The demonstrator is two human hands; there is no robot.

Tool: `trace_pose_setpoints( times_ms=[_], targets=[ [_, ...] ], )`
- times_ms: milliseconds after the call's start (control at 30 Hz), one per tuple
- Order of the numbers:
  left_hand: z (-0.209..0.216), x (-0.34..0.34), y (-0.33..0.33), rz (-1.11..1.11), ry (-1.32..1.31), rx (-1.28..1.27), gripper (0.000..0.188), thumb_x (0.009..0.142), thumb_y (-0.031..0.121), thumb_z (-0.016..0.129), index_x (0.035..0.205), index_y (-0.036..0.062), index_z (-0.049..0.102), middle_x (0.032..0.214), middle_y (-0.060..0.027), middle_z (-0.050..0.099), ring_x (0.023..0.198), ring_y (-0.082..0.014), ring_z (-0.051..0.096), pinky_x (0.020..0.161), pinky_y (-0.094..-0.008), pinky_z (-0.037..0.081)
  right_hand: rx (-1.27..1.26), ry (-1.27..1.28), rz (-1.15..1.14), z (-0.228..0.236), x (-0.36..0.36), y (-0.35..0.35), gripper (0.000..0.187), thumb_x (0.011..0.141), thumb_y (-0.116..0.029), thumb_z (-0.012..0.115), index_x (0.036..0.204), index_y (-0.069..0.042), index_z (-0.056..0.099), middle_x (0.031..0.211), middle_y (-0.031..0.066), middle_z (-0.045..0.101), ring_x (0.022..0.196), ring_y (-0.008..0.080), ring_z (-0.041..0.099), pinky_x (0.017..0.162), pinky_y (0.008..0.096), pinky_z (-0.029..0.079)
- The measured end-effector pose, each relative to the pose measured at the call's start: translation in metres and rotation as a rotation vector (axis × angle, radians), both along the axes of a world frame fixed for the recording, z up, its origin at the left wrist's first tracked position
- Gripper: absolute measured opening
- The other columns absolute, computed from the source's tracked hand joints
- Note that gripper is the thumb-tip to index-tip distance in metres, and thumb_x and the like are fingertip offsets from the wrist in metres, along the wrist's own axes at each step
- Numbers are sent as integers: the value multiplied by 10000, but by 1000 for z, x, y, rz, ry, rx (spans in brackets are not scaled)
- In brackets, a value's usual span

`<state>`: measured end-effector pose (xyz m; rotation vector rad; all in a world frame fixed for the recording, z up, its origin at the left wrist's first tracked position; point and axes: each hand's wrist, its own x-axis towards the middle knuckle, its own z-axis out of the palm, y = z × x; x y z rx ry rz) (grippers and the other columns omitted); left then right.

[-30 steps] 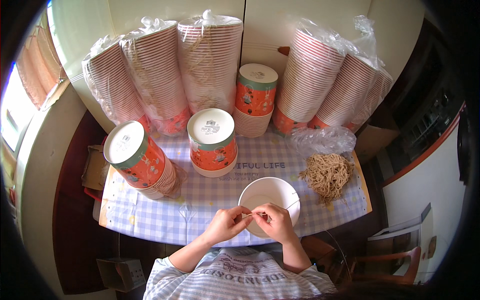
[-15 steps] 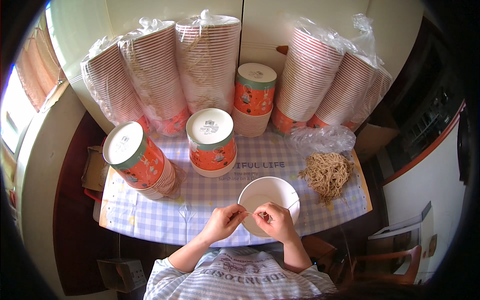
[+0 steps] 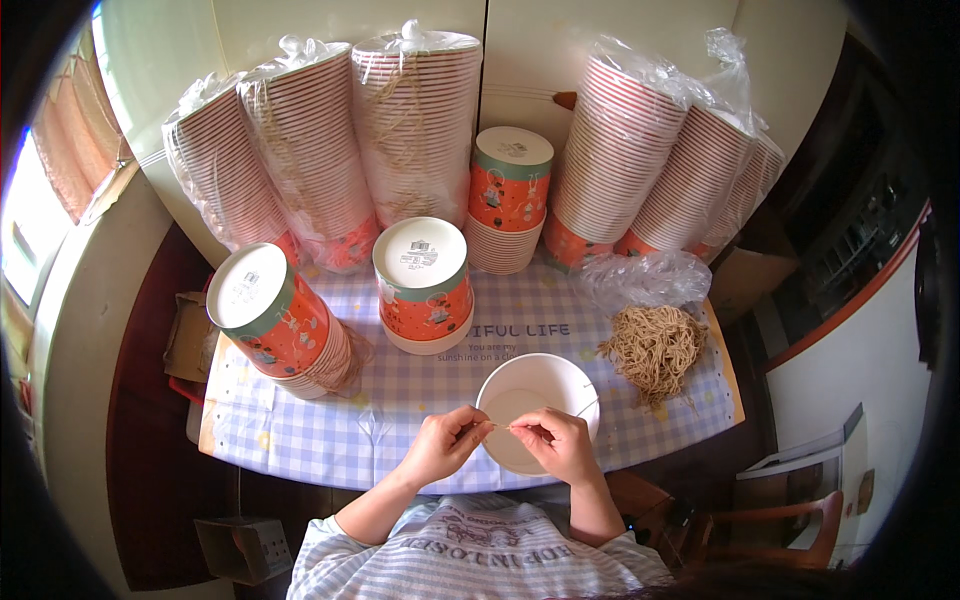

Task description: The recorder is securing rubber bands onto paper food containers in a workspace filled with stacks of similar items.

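Over the near rim of a white paper bucket (image 3: 545, 378), which stands mouth up by the table's front edge, both hands pinch a thin tan string. My left hand (image 3: 445, 445) is closed on one side of the string (image 3: 502, 427), and my right hand (image 3: 558, 445) is closed on the other. Only a short length shows between the fingertips. Another thin piece of cord (image 3: 588, 405) crosses the bucket's right inner wall. To the right of the bucket lies a tangled heap of tan strings (image 3: 656, 352).
Upside-down orange buckets stand in a left stack (image 3: 278, 325), a middle stack (image 3: 425, 300) and a rear stack (image 3: 508, 200). Several tall plastic-wrapped stacks (image 3: 415, 130) line the back. A crumpled clear bag (image 3: 645, 280) lies behind the string heap. Beneath everything is a checked tablecloth (image 3: 330, 430).
My right fingertips have drawn slightly to the right and straightened, so the gap between the two hands is a little wider. The bucket and stacks stay put.
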<state>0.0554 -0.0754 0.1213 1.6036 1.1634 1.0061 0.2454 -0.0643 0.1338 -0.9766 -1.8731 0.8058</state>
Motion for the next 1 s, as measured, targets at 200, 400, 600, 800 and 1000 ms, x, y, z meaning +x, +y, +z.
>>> trace_pose_setpoints(
  times_ms=[200, 400, 600, 800, 1000],
  targets=[
    [-1, 0, 0, 13, 4, 11, 138, 841, 126, 603, 857, -9, 580, 638, -115, 595, 536, -150, 568, 522, -263, 448, 8, -20, -21, 1, 1, 0, 73, 784, -77, 639, 820, -37, 589, 739, 66, 617, 632, 207, 610, 543, 289, 464],
    [2, 2, -2, 46, 29, 56, 106, 823, 97, 607, 833, -4, 576, 652, -129, 601, 558, -204, 597, 520, -284, 452, 65, -111, -29, 5, -1, -1, 79, 800, -76, 608, 780, -23, 552, 702, 73, 592, 653, 225, 604, 569, 293, 462],
    [3, 4, -4, 81, 55, 114, 68, 804, 66, 602, 809, 8, 567, 666, -134, 595, 593, -259, 600, 532, -311, 456, 65, -106, -17, 7, 0, -2, 68, 790, -38, 595, 765, -21, 534, 689, 75, 579, 647, 230, 598, 572, 300, 462],
    [3, 7, -7, 103, 73, 123, 46, 793, 49, 594, 801, 15, 564, 671, -130, 588, 610, -273, 592, 543, -325, 457, 38, -62, 32, 7, 2, -2, 66, 784, -24, 598, 750, -21, 540, 663, 70, 568, 615, 213, 587, 555, 284, 456],
    [4, 10, -7, 101, 78, 176, 35, 779, 36, 596, 805, 25, 577, 680, -121, 590, 609, -280, 584, 545, -333, 455, 66, -27, 93, 8, 6, -2, 74, 782, -24, 609, 749, -19, 544, 667, 63, 576, 604, 196, 583, 550, 268, 451]
  ],
)
